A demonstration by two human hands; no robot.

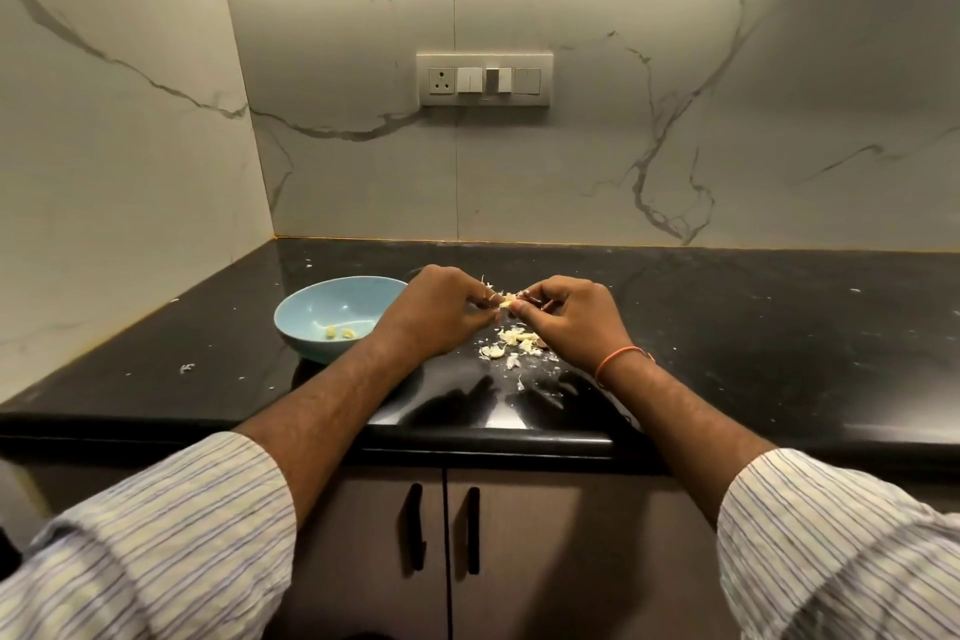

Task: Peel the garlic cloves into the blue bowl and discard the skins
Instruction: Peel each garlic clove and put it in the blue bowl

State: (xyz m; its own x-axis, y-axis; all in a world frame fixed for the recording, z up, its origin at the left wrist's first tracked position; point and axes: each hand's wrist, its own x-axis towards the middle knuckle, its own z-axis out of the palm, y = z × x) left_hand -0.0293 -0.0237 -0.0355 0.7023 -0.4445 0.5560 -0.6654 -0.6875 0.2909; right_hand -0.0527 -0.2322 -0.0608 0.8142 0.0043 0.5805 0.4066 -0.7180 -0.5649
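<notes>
A garlic clove (508, 299) is held above the black counter (727, 327), pinched between my left hand (439, 309) and my right hand (569, 314), whose fingertips meet on it. Thin skin sticks up from the clove. To the left stands the blue bowl (311, 309), with a few peeled cloves (342, 332) lying in its bottom. Below my hands a heap of garlic skins and pieces (511, 346) lies on the counter.
Small skin flakes (186, 368) are scattered over the counter's left part. Marble walls close the back and left side. A switch panel (484, 78) is on the back wall. Two cabinet doors with dark handles (444, 530) sit under the counter's front edge.
</notes>
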